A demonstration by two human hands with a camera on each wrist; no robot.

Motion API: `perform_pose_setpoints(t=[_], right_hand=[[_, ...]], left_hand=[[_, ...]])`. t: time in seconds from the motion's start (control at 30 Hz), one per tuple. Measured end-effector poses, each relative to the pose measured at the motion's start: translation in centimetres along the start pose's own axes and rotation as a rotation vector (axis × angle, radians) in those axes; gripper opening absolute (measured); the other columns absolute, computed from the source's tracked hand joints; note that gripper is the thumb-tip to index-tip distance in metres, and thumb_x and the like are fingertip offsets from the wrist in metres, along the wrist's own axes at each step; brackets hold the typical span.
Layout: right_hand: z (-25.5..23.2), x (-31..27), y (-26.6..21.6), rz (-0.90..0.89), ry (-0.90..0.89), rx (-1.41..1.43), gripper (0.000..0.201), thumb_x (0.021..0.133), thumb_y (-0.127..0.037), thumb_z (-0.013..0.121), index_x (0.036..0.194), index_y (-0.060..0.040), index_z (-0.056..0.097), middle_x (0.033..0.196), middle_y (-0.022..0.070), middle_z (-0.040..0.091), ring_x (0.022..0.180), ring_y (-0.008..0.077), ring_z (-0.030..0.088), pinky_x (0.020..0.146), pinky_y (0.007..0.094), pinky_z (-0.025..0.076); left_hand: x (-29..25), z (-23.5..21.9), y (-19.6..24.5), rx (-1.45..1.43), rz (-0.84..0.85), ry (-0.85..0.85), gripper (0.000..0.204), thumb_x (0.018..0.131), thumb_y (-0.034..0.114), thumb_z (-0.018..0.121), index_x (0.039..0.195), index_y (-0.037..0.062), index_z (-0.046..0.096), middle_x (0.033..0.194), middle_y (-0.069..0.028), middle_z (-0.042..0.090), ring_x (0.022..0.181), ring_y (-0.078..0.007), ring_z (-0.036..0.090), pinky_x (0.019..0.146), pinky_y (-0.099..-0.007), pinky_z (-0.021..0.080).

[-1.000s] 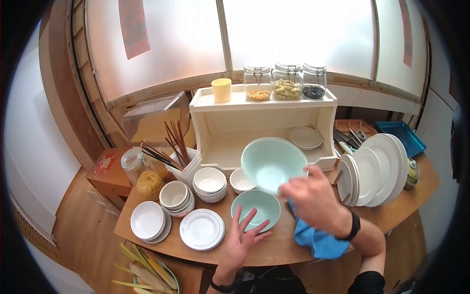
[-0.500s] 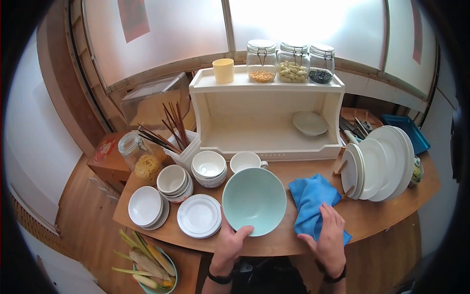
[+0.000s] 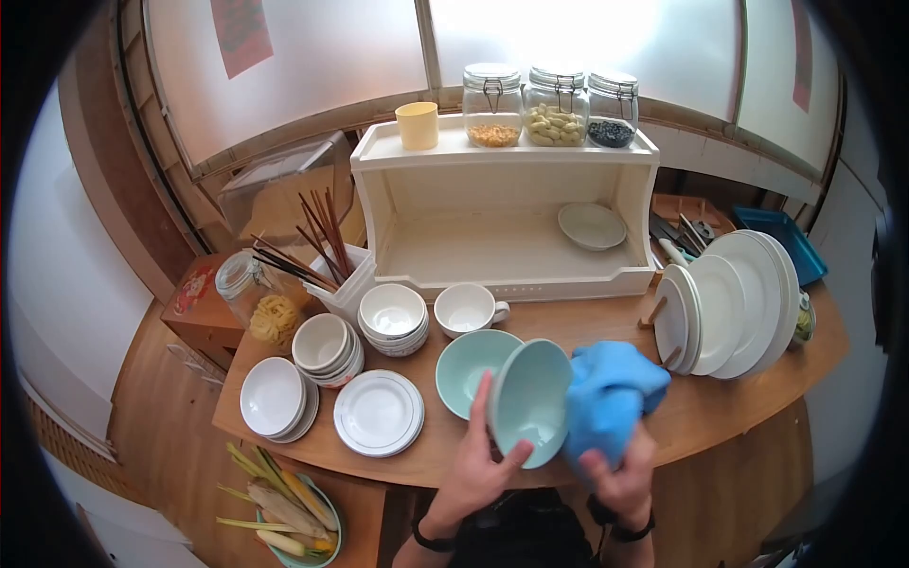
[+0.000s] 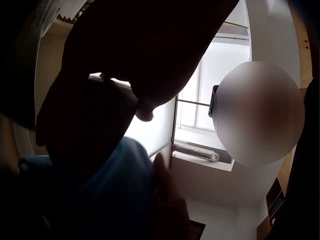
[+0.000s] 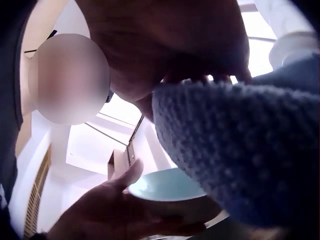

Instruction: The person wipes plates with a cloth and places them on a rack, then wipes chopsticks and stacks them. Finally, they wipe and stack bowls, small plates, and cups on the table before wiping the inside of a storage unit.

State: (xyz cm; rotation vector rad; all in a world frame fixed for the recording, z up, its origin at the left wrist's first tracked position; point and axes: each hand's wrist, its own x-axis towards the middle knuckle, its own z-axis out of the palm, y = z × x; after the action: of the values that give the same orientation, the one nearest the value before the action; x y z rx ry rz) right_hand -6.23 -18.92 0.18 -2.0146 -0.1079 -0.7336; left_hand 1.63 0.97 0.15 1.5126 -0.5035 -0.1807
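My left hand (image 3: 473, 478) holds a mint-green bowl (image 3: 535, 402), thumb near the rim and fingers along its outer side. The bowl is tilted, its opening turned toward the right. A blue cloth (image 3: 611, 383) hangs bunched from my right hand (image 3: 627, 478), which grips its lower part beside the bowl. In the right wrist view the fuzzy cloth (image 5: 230, 140) overlaps the bowl (image 5: 167, 184). A second mint-green bowl (image 3: 464, 369) stands on the table just behind, partly hidden by the held one. The left wrist view is mostly dark, with the cloth (image 4: 120, 185) low in it.
White plates (image 3: 379, 414), stacked bowls (image 3: 393, 317) and a white cup (image 3: 466, 310) stand left and behind. A plate rack holds large plates (image 3: 753, 303) at the right. Behind the table's middle stands a cream shelf (image 3: 502, 227) with glass jars (image 3: 557, 109) on top.
The large bowl came down from above the smaller bowl into my left hand, then moved right and tilted. My right hand came down onto the cloth on the table and lifted it beside the bowl.
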Motion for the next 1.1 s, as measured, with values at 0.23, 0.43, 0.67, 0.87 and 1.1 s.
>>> perform_pose_setpoints(t=[0.23,0.43,0.67,0.87,1.1], right_hand=[[2.3,0.2,0.7,-0.083,-0.523,0.12,0.061,0.1,-0.042,0.049,0.14,0.0042,0.051,0.148,0.0319,0.042,0.133,0.052,0.041,0.115,0.0512,0.029],[0.9,0.9,0.6,-0.127,-0.295,-0.06,0.047,0.096,-0.021,0.051,0.135,0.0047,0.056,0.147,0.0343,0.041,0.133,0.0545,0.04,0.115,0.0514,0.03],[1.9,1.1,3.0,0.022,0.169,-0.281,0.065,0.087,-0.006,0.069,0.145,0.0023,0.041,0.139,0.0288,0.052,0.128,0.0441,0.052,0.108,0.0481,0.041],[0.7,-1.0,4.5,0.239,0.021,0.373,0.055,0.101,-0.028,0.058,0.145,0.0013,0.043,0.139,0.0185,0.056,0.124,0.0292,0.059,0.106,0.042,0.047],[1.4,-2.8,7.0,0.474,0.144,1.095,0.048,0.101,-0.03,0.059,0.138,0.0008,0.054,0.137,0.0158,0.059,0.124,0.0254,0.059,0.105,0.0404,0.048]], left_hand=[[0.0,0.9,-1.3,0.103,-0.028,-0.212,0.095,0.094,0.06,0.06,0.162,0.0117,0.014,0.154,-0.0285,0.036,0.141,-0.0429,0.041,0.109,-0.0451,0.042],[0.0,1.5,-0.1,0.106,-0.101,-0.249,0.092,0.095,0.06,0.059,0.161,0.0112,0.018,0.15,-0.0299,0.041,0.137,-0.0461,0.044,0.112,-0.0468,0.038],[-0.1,1.2,1.6,0.015,-0.212,-0.361,0.08,0.097,0.034,0.067,0.16,0.0125,0.022,0.144,-0.0241,0.049,0.125,-0.0335,0.057,0.096,-0.0412,0.053],[-0.9,1.0,-0.4,-0.114,0.037,-0.294,0.086,0.088,0.0,0.071,0.157,0.0096,0.021,0.148,-0.0207,0.044,0.133,-0.0259,0.047,0.11,-0.0392,0.038],[1.4,2.4,-2.1,-0.059,0.487,-0.394,0.09,0.086,-0.003,0.074,0.155,0.0197,0.022,0.159,-0.0309,0.025,0.147,-0.0453,0.03,0.116,-0.0488,0.032]])
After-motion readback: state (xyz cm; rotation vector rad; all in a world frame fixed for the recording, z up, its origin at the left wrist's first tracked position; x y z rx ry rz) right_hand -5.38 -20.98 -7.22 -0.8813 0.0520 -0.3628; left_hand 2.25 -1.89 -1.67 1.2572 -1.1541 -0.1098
